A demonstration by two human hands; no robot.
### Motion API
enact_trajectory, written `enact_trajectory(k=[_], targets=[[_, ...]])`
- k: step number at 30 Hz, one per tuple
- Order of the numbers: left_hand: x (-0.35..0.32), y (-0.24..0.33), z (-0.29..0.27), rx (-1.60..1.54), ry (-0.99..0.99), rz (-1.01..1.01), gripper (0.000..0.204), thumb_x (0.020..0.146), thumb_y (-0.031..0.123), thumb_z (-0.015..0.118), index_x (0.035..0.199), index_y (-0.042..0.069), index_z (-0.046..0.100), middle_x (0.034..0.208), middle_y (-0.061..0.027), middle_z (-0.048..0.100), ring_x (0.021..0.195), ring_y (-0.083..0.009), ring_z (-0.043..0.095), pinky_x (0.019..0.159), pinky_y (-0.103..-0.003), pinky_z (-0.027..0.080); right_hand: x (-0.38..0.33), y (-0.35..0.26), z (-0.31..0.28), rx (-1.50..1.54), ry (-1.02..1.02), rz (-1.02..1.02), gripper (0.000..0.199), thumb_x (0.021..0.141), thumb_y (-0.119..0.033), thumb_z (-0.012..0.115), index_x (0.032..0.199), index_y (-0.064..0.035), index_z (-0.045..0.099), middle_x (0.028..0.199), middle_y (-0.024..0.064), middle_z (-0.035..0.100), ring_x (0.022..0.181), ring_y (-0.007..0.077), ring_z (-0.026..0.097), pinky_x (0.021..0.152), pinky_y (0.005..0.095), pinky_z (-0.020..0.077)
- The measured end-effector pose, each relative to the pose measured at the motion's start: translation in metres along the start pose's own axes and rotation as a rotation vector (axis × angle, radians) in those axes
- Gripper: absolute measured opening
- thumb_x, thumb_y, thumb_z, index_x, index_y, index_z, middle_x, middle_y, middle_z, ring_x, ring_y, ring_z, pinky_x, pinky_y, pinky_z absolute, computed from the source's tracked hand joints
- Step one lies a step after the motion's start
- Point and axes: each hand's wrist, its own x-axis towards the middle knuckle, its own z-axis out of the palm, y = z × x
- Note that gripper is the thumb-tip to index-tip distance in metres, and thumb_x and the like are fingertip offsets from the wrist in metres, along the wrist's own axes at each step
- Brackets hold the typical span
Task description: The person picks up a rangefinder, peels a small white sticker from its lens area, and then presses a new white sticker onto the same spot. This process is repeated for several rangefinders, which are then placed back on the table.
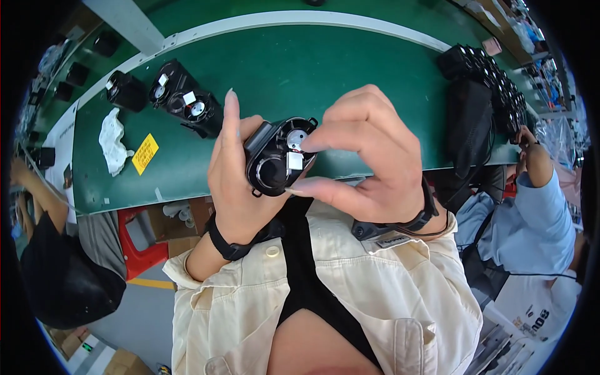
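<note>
My left hand (234,172) is wrapped round a black plastic housing (262,156), its thumb sticking up past the far side. On the housing's upturned face are a silver disc (297,139), a white square pad (294,160) and a dark round opening (272,172). The fingers of my right hand (381,159) are curled. Its index fingertip touches the face beside the disc, and its thumb tip presses the near edge below the pad. Whatever may lie under those fingertips is hidden.
Similar black housings (187,100) stand at the far left of the green table (325,62). Nearer lie a crumpled white tissue (114,140) and a yellow label (145,154). Many black parts (484,75) and a black bag (467,125) crowd the right. People sit on both sides.
</note>
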Motion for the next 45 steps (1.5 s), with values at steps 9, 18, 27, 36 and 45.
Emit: enact_trajectory(k=[9,18,27,36,45], targets=[[0.003,0.007,-0.004,0.222,0.155,0.167,0.1,0.063,0.015,0.086,0.143,-0.006,0.029,0.102,-0.0128,0.063,0.088,-0.0249,0.062,0.08,-0.034,0.049,0.002,0.004,0.0,0.122,-0.053,0.068,0.017,0.073,-0.002,0.076,0.089,0.001,0.069,0.077,0.0098,0.061,0.066,0.02,0.056,0.057,0.0283,0.043],[0.011,0.001,0.0,0.457,0.264,0.266,0.088,0.069,0.017,0.08,0.139,-0.01,0.034,0.101,-0.015,0.063,0.088,-0.0289,0.061,0.076,-0.034,0.05,0.003,0.008,0.013,-0.129,0.122,-0.047,0.019,0.074,0.002,0.072,0.093,0.0046,0.069,0.078,0.0121,0.062,0.063,0.0199,0.057,0.054,0.0299,0.0439],[0.014,-0.004,0.002,0.55,0.335,0.338,0.072,0.079,0.022,0.074,0.131,-0.015,0.042,0.101,-0.0206,0.063,0.085,-0.0311,0.062,0.065,-0.033,0.053,0.003,0.007,0.015,-0.456,0.015,-0.182,0.034,0.065,0.002,0.074,0.098,0.0065,0.067,0.08,0.0101,0.059,0.06,0.0214,0.056,0.051,0.0304,0.0412],[0.018,-0.006,0.006,0.59,0.337,0.367,0.071,0.079,0.021,0.075,0.13,-0.015,0.042,0.101,-0.0215,0.063,0.084,-0.0318,0.062,0.066,-0.034,0.053,0.004,0.008,0.012,-0.619,-0.076,-0.217,0.039,0.063,-0.002,0.072,0.1,0.0064,0.066,0.078,0.0074,0.057,0.059,0.0183,0.055,0.051,0.0294,0.0374],[0.02,-0.006,0.004,0.597,0.347,0.405,0.071,0.078,0.019,0.076,0.13,-0.015,0.042,0.1,-0.0209,0.064,0.084,-0.0328,0.062,0.069,-0.036,0.053,0.009,0.02,0.008,-0.554,-0.04,-0.288,0.04,0.061,-0.002,0.073,0.099,0.0058,0.066,0.076,0.007,0.057,0.058,0.0179,0.055,0.048,0.0296,0.036]])
